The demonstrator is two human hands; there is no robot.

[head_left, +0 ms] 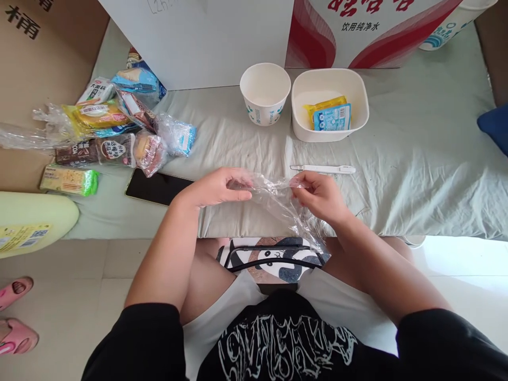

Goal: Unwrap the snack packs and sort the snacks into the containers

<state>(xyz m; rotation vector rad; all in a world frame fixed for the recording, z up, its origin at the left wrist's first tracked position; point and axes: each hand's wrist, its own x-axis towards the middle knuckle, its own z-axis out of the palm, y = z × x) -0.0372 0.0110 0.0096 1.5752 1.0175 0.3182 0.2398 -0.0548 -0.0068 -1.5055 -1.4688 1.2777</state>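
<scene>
A clear plastic bag (283, 203) stretches between my two hands over the front edge of the cloth-covered surface, its loose end hanging down to the right. My left hand (222, 188) grips the bag's left end, the thumb held straight below the fingers. On the other side, my right hand (320, 196) pinches the bag's upper right edge between thumb and fingers. Just behind my right hand lies a white craft knife (329, 169) with a thin blade at its left. A black phone (156, 186) rests flat beside my left forearm, which hides part of it.
Wrapped snacks (99, 114) are heaped at left. A paper cup (265, 95) stands beside a white tub (329, 135) containing yellow and blue packets (332, 117). Behind them is a white-and-red carton (222, 42). A pale-green container (35, 211) stands at the left edge.
</scene>
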